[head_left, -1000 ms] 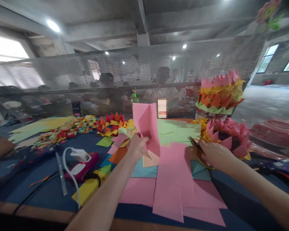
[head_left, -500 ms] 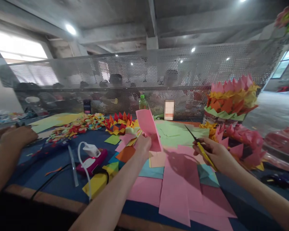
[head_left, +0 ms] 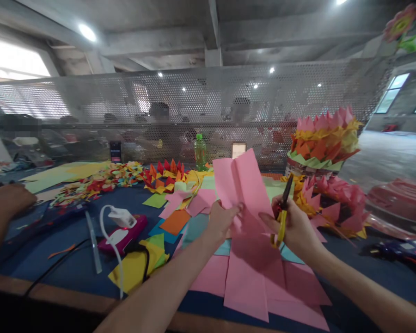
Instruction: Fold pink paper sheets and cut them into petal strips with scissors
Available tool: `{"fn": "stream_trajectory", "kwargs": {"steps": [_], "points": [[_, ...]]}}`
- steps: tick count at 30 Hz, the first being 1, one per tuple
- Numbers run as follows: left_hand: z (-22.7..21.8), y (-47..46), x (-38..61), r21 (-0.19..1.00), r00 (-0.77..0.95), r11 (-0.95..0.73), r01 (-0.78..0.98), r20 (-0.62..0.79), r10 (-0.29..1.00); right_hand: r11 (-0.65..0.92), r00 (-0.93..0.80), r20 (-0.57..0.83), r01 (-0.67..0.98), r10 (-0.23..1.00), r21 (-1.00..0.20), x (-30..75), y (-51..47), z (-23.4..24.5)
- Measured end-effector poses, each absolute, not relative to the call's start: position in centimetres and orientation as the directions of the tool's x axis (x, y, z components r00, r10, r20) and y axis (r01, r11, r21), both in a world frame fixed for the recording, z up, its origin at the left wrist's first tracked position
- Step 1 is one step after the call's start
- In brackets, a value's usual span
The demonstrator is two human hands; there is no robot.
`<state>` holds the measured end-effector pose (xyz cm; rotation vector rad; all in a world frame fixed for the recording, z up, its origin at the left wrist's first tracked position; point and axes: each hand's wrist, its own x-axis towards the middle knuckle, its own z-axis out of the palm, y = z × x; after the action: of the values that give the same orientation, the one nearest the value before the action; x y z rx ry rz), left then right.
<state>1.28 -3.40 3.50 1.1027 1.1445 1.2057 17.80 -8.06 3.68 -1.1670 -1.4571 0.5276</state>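
Observation:
A sheet of pink paper (head_left: 251, 180), creased down its middle, stands upright over the table. My left hand (head_left: 222, 223) is closed on its lower left part. Yellow-handled scissors (head_left: 281, 224) rest in my right hand (head_left: 300, 231), dark blades pointing up, while the thumb of that hand touches the sheet's right edge. Below both hands, more pink sheets (head_left: 246, 289) overlap on the blue cloth, with blue paper pieces (head_left: 197, 226) partly under them. An orange square (head_left: 175, 223) lies left of my left hand.
A purple power strip (head_left: 138, 231) with a white plug and cables sits at left. Behind are paper scraps (head_left: 114, 175), a green bottle (head_left: 200, 155) and a mesh partition (head_left: 194, 106). Folded paper flowers (head_left: 326, 138) stand at right. A co-worker's hand (head_left: 12, 201) is at far left.
The pink sheet has opened out from a folded state. My right hand has come left to its edge with the scissors, whose blades have swung upright. The view has shifted slightly right.

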Motion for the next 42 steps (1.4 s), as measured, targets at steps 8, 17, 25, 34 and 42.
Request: {"fn": "stream_trajectory", "kwargs": {"steps": [8,17,25,34,42], "points": [[4.7,-3.2,0.6,0.772,0.476,0.468,-0.430,-0.247,0.844,0.097,0.088,0.081,-0.202,0.993,-0.975,19.9,-6.8,3.9],[3.8,-3.0,0.8,0.851,0.398,0.278,-0.445,-0.090,0.913,0.189,0.116,0.171,-0.171,0.978,-0.967,20.0,-7.1,3.7],[3.1,-1.9,0.4,0.923,0.143,-0.003,-0.384,0.063,0.988,0.158,0.127,0.153,-0.032,0.980,-0.987,19.6,-6.9,3.6],[3.3,-1.7,0.1,0.989,-0.053,-0.084,-0.120,0.078,0.996,0.161,0.110,0.160,-0.002,0.981,-0.987,19.3,-7.0,3.3],[3.3,-1.9,0.2,0.983,0.035,-0.094,-0.155,0.100,0.994,0.179,0.109,0.176,-0.016,0.978,-0.984,19.7,-6.5,2.5]]}}
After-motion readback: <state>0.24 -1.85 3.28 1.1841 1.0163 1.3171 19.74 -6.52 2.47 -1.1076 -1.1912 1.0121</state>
